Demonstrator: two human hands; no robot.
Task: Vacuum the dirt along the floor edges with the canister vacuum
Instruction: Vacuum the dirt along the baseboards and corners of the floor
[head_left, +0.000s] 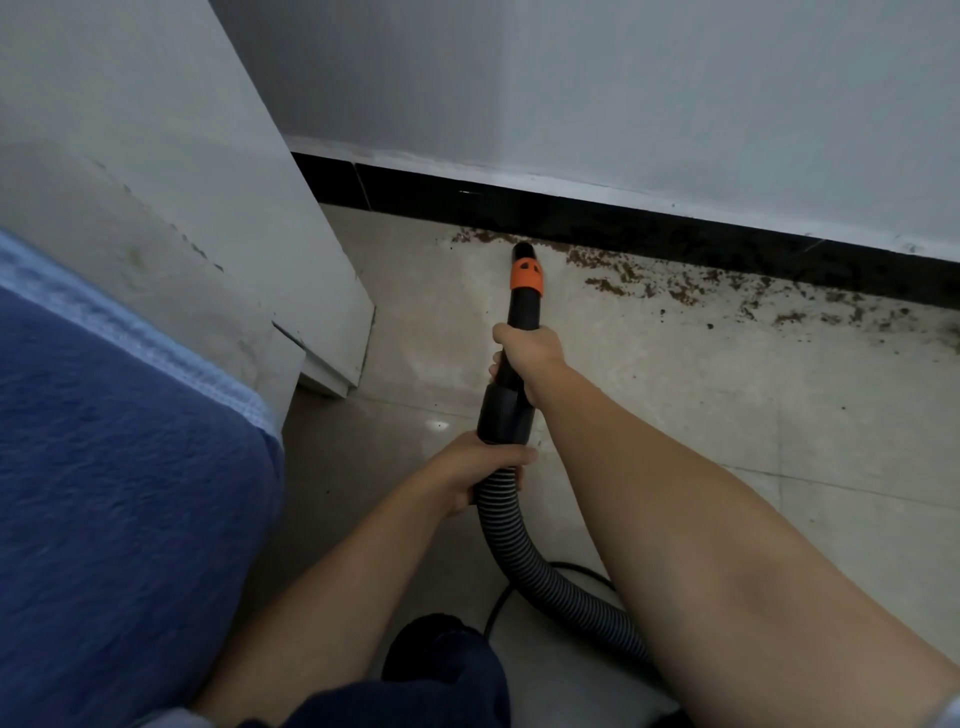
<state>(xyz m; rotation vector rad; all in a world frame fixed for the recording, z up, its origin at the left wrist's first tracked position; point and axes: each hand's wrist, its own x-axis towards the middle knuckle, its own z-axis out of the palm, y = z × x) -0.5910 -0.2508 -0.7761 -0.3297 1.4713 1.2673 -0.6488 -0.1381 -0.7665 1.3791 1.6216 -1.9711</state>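
Black nozzle gripped by right hand, left hand behind.

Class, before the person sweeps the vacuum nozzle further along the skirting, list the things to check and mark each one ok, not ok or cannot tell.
1. Nozzle at the floor edge: ok, its tip sits against the dark skirting.
2. Right hand grips the black tube: ok.
3. Left hand holds where the ribbed hose joins: ok.
4. Dirt left to collect: not ok, crumbs lie along the edge to the right of the nozzle.
5. Hose free to follow: cannot tell, it runs out of sight under the right arm.
6. Vacuum switched on: cannot tell.
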